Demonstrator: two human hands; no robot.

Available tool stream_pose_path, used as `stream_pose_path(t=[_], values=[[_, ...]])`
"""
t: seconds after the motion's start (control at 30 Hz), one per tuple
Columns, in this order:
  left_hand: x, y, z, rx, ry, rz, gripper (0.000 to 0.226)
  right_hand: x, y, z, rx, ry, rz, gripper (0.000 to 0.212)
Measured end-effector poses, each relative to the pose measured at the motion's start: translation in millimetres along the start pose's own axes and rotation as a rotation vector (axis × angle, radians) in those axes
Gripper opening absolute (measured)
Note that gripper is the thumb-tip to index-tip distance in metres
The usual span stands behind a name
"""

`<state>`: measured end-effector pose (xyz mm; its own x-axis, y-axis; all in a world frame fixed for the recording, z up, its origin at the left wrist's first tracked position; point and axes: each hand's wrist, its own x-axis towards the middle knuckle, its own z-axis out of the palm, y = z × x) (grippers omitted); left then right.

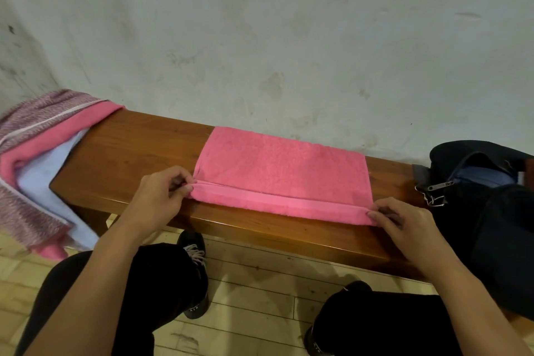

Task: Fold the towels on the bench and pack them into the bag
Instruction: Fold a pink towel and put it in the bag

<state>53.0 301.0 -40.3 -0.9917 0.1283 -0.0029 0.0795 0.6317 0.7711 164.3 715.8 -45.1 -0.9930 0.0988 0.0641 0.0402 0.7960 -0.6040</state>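
Observation:
A pink towel (283, 167) lies folded flat on the middle of the wooden bench (130, 150), its layered edges along the near side. My left hand (157, 196) pinches the towel's near left corner. My right hand (404, 225) pinches its near right corner at the bench's front edge. A dark bag (485, 199) with an open blue-lined top sits on the bench's right end. A pile of towels (40, 153), pink, white and patterned, hangs over the left end.
A stained pale wall (260, 37) rises directly behind the bench. My knees in black trousers and my dark shoes sit over the light wooden floor (254, 292) in front of it. Bare bench wood shows between the pile and the pink towel.

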Motion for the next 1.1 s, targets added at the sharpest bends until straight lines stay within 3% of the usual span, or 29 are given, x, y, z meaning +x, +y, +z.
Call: stream_pose_path(t=[0.3, 0.37, 0.47, 0.53, 0.67, 0.8, 0.9, 1.1], values=[[1.8, -1.1, 1.2, -0.002, 0.004, 0.005, 0.015, 1.9, -6.0, 2.0, 0.022, -0.004, 0.064, 0.015], [2.6, -2.7, 1.0, 0.002, 0.009, 0.022, 0.018, 0.0, -6.1, 1.2, 0.052, -0.021, 0.073, 0.022], [3.2, -5.7, -1.9, 0.007, -0.053, 0.053, 0.034, -3.1, -4.0, -1.5, 0.114, -0.028, 0.069, 0.036], [3.3, -7.2, -4.8, 0.024, -0.115, 0.054, 0.043, -4.3, -3.5, -2.2, 0.124, -0.032, 0.062, 0.025], [2.2, -7.5, -5.5, 0.037, -0.136, 0.047, 0.022, -6.5, -3.9, -2.1, 0.146, 0.025, 0.093, 0.008], [-2.3, 3.4, -7.0, -0.17, -0.089, 0.132, 0.01, -8.7, -13.2, -3.4, 0.226, 0.159, 0.05, 0.001], [-5.5, 10.7, -9.1, -0.275, -0.067, 0.142, 0.006, -10.1, -17.6, -3.8, 0.251, 0.193, 0.023, 0.011], [-11.0, 16.8, -8.1, -0.199, -0.034, 0.179, 0.007, -12.9, -21.4, -4.5, 0.265, 0.218, 0.033, 0.014]])
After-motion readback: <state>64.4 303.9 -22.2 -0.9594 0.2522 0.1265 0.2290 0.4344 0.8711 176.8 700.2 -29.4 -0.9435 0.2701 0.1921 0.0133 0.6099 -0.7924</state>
